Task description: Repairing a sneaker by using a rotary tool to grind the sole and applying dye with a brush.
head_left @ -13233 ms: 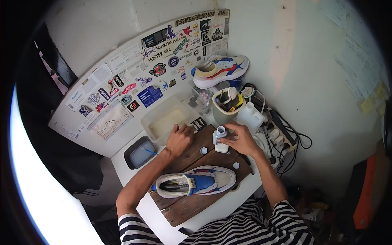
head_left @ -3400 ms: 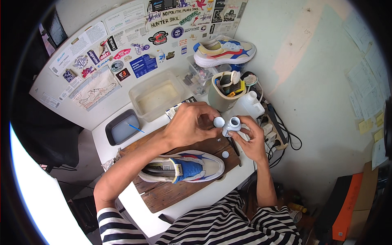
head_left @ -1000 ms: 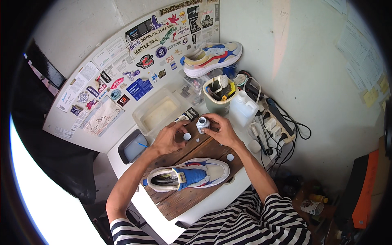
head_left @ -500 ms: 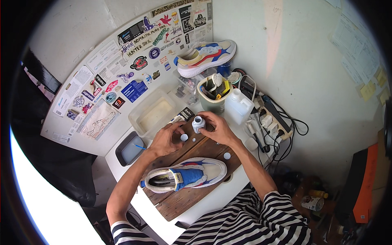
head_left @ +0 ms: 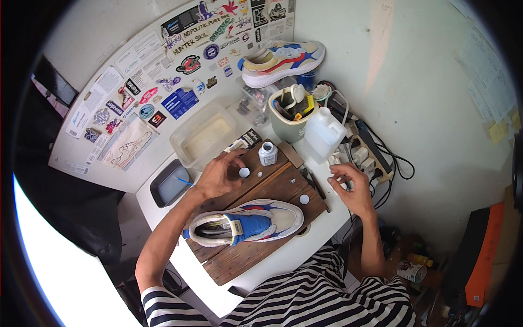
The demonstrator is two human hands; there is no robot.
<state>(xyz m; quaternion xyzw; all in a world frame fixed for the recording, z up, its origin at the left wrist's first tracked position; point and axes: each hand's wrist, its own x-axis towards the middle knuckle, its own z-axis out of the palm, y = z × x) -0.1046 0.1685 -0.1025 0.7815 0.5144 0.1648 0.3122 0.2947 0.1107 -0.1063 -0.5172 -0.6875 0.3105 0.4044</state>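
Note:
On the left part of the wooden board, my left hand (head_left: 220, 175) has its thumb and forefinger apart, curved around a small white round cap (head_left: 244, 172). Whether they touch the cap is hard to tell. My right hand (head_left: 353, 188) is over the table's right side with loosely bent, parted fingers and nothing visible in them. It is closest to some slim tools (head_left: 316, 183) and brushes. An uncapped small white bottle (head_left: 268, 153) stands upright on the board's far end. A blue, cream and red sneaker (head_left: 253, 222) lies across the board, toe to the right.
Another white disc (head_left: 304, 199) lies right of the sneaker. Behind the wooden board (head_left: 234, 267) are a clear tub (head_left: 177, 136), a tool bucket (head_left: 289, 131), a translucent jug (head_left: 321, 136) and a second sneaker (head_left: 280, 64). A grey tray (head_left: 158, 191) is at left; a power strip (head_left: 376, 158) with cables at right.
My right hand has let go of the white bottle and moved right, off the board. The bottle now stands alone. My left hand stays by the cap; the whole view has shifted slightly.

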